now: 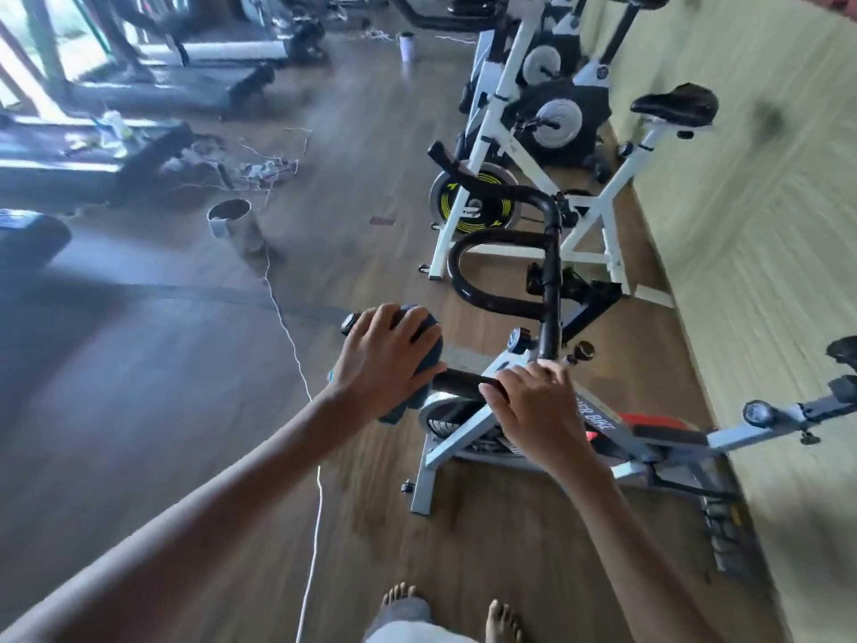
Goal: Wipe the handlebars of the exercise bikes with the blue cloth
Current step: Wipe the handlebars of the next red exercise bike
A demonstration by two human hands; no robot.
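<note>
Step in hand: wiping the near bike's handlebar [459,380], centre frame. The left hand [385,359] grip wraps the blue cloth [429,350] round the bar's left section. The right hand [533,406] grip holds bare bar, probably steadying it. Next: slide the cloth toward the stem. The bar under the cloth is hidden; the background is blurred.

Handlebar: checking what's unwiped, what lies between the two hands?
Head view: only bare black handlebar between left hand, gripping the blue cloth, and right hand.

Daylight glares in from the upper left — the whole frame smeared by motion blur, edges bowed by wide-angle distortion.
</note>
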